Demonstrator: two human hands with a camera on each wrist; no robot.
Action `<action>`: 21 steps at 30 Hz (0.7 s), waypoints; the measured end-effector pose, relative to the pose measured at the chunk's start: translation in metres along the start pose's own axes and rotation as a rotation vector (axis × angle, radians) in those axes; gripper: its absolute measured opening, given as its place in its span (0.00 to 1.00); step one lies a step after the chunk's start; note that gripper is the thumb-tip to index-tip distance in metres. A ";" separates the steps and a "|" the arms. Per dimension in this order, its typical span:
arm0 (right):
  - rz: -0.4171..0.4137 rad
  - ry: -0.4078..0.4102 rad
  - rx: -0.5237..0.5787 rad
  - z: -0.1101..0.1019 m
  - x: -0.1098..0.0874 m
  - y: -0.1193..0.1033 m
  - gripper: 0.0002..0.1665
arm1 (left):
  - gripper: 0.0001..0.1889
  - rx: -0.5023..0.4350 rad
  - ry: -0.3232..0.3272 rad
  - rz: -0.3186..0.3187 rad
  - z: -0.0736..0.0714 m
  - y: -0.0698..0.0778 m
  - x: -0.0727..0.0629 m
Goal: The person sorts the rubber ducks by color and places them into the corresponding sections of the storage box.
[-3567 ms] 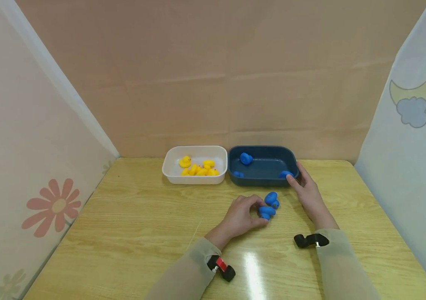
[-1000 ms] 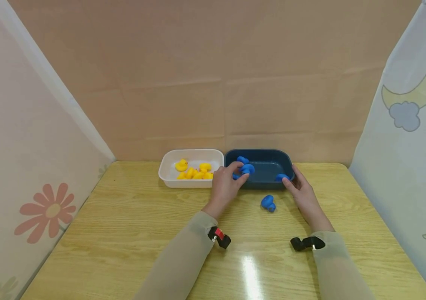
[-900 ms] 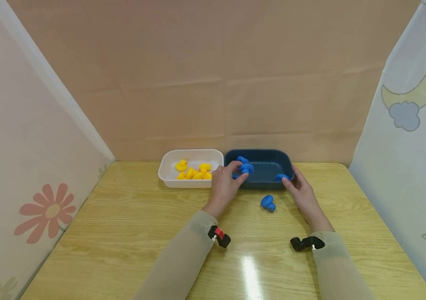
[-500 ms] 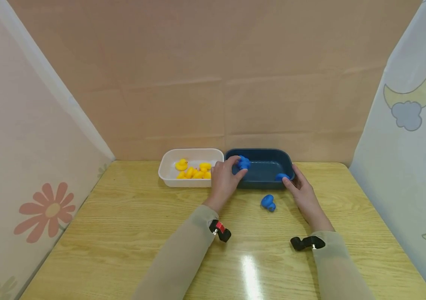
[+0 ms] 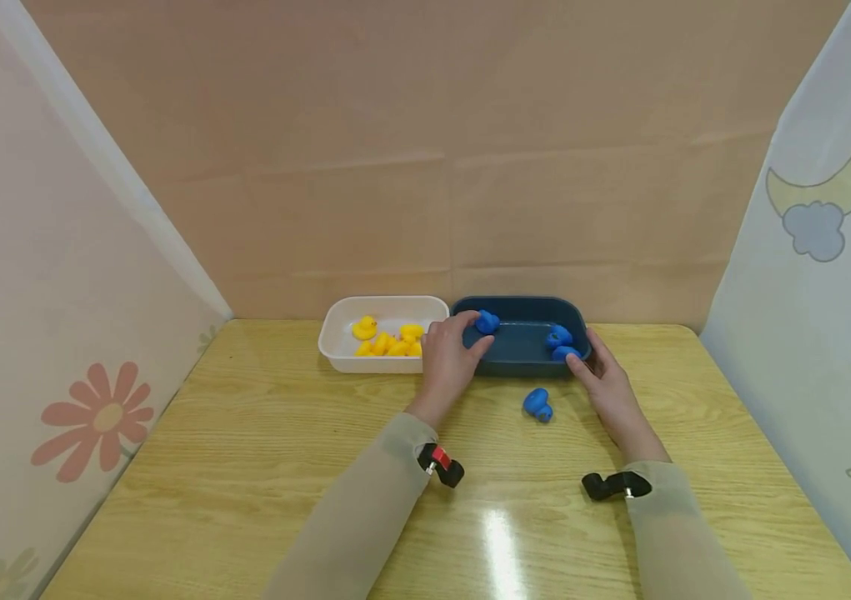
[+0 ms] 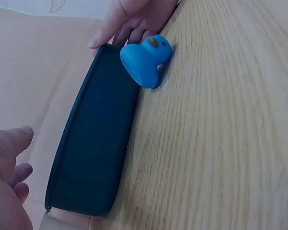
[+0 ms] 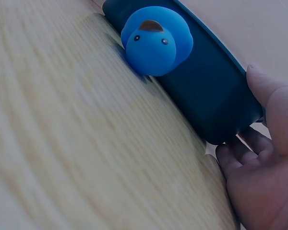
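Observation:
My left hand (image 5: 449, 354) hovers over the left end of the dark blue tray (image 5: 518, 367), thumb and fingers spread apart with nothing pinched. A blue rubber duck (image 5: 488, 322) lies in the tray just beyond those fingertips. Two more blue ducks, one (image 5: 558, 336) behind the other (image 5: 564, 353), sit at the tray's right end. There my right hand (image 5: 613, 392) grips the tray, thumb over the rim and fingers along the outer wall, as the right wrist view also shows. On the table in front of the tray lies another blue duck (image 6: 146, 60), tipped over.
A white tray (image 5: 387, 364) with several yellow rubber ducks (image 5: 395, 343) stands against the blue tray's left side. Behind both rises a brown paper backdrop (image 5: 455, 167). Printed cloth walls (image 5: 808, 333) flank the wooden table (image 5: 260, 450) on both sides.
My left hand picked a blue duck off the table, carried it over the blue tray and let go. A duck now lies at the tray's right end. My right hand kept its place.

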State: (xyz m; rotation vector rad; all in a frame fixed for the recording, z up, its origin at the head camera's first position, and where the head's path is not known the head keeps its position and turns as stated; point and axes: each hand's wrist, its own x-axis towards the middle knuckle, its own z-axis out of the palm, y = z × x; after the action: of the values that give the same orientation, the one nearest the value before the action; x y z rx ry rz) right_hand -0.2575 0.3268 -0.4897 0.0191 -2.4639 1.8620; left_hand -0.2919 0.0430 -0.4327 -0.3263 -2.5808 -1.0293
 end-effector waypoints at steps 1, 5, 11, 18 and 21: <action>-0.001 0.001 0.002 0.000 0.000 0.000 0.51 | 0.25 -0.006 0.003 0.001 0.000 0.001 -0.001; -0.004 0.000 0.011 0.001 0.001 0.001 0.52 | 0.25 -0.024 0.015 0.003 -0.002 0.003 -0.005; 0.003 -0.005 0.019 0.001 0.002 0.001 0.52 | 0.26 -0.046 0.022 -0.008 -0.001 0.004 -0.013; 0.005 -0.003 0.008 0.000 0.002 0.003 0.51 | 0.26 -0.084 0.031 0.005 -0.002 0.009 -0.024; -0.001 0.000 0.006 -0.001 0.002 0.003 0.51 | 0.27 -0.101 0.019 0.003 -0.002 0.011 -0.030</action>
State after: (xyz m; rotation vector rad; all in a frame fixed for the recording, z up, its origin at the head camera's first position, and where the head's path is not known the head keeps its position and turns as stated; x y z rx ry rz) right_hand -0.2598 0.3285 -0.4927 0.0207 -2.4576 1.8687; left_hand -0.2599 0.0471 -0.4366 -0.3431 -2.5156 -1.1590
